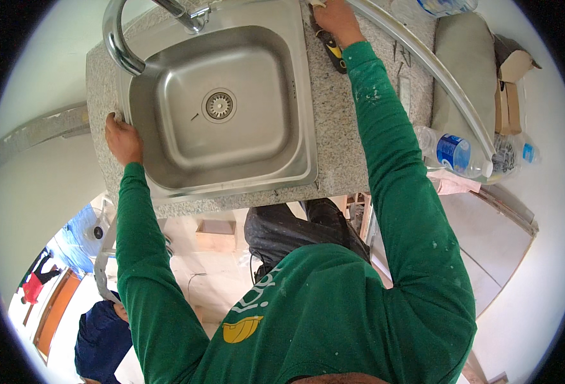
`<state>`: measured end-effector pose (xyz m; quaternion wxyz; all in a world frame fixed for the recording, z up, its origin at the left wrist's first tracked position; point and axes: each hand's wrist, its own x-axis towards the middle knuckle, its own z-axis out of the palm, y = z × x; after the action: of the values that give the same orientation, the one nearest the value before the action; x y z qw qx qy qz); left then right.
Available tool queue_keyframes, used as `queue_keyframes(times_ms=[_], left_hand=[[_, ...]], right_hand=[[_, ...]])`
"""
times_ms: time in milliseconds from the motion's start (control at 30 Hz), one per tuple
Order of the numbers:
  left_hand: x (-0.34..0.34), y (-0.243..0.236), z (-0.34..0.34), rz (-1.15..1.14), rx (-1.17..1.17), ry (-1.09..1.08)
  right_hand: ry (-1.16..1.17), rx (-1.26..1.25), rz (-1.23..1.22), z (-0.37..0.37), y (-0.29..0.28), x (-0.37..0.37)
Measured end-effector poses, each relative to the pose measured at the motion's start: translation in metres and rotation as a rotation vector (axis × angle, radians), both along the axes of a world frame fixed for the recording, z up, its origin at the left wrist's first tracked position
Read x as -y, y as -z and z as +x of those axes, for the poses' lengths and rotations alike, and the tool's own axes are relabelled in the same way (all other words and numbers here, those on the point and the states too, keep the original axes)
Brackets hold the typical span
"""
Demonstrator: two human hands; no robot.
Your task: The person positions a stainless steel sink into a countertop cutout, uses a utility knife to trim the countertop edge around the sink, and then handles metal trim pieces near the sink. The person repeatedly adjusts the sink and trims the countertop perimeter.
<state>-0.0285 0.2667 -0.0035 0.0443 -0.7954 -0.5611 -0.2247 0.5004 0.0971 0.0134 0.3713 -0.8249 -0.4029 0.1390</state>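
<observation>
My left hand [122,137] is curled at the left edge of the steel sink [309,153]; what its fingertips grip is unclear. The sink sits in a speckled stone countertop [337,160], with a chrome faucet [117,48] at its back left and a small dark sliver near the drain [219,105]. My right hand [337,22] is at the back right of the sink, closed on a small white piece, perhaps cloth or paper, partly out of view. A black and yellow tool [333,54] lies beside and partly under that hand.
A long pale curved strip [436,67], grey padded roll [448,51], plastic bottles [453,152], cardboard [507,109] and loose screws or bits [402,57] line the right. A co-worker in navy [100,336] is at lower left; a person in red [33,288] is farther back.
</observation>
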Motion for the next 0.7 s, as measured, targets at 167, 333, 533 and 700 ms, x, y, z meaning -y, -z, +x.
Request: queue_keyframes(times_ms=[167, 333, 533, 700], left_hand=[[-0.001, 0.001, 0.001, -0.002, -0.015, -0.01], [-0.001, 0.0, 0.008, -0.009, -0.018, -0.005], [-0.003, 0.002, 0.015, -0.022, -0.008, -0.006], [-0.001, 0.0, -0.001, -0.031, -0.025, -0.034]], right_hand=[[-0.024, 0.037, 0.034, -0.008, 0.002, -0.001], [-0.051, 0.124, 0.019, -0.005, 0.009, 0.005], [-0.059, 0.328, -0.062, -0.004, 0.016, 0.02], [-0.164, 0.146, -0.121, -0.008, 0.0, 0.031]])
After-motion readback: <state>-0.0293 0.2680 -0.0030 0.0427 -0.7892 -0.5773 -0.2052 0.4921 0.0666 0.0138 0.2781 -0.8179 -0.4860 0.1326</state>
